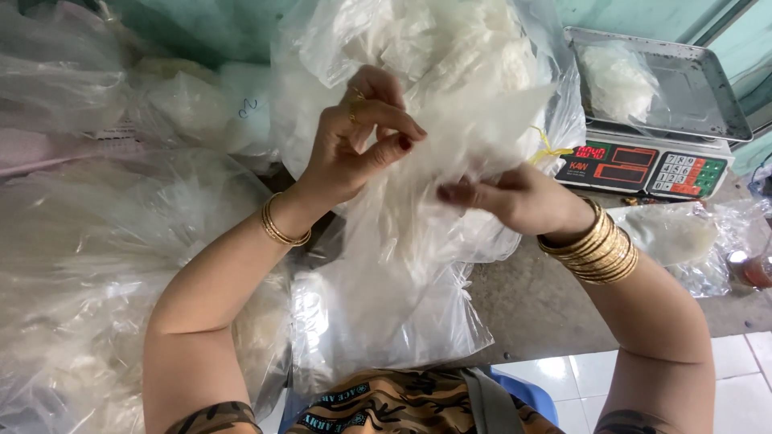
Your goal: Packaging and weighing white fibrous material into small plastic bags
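Observation:
My left hand is raised at the centre, its fingers pinched on the top of a clear plastic bag that hangs down toward my lap. My right hand grips the same bag a little lower on its right side, fingers curled into the plastic. The bag holds pale white flaky pieces. Gold bangles circle both wrists, and a ring is on the left hand. Behind my hands stands a large open plastic sack heaped with the same white pieces.
A digital scale with a metal tray holding a small filled bag stands at the right. Another filled bag lies beside it on the grey counter. Big plastic sacks crowd the left. White floor tiles show at bottom right.

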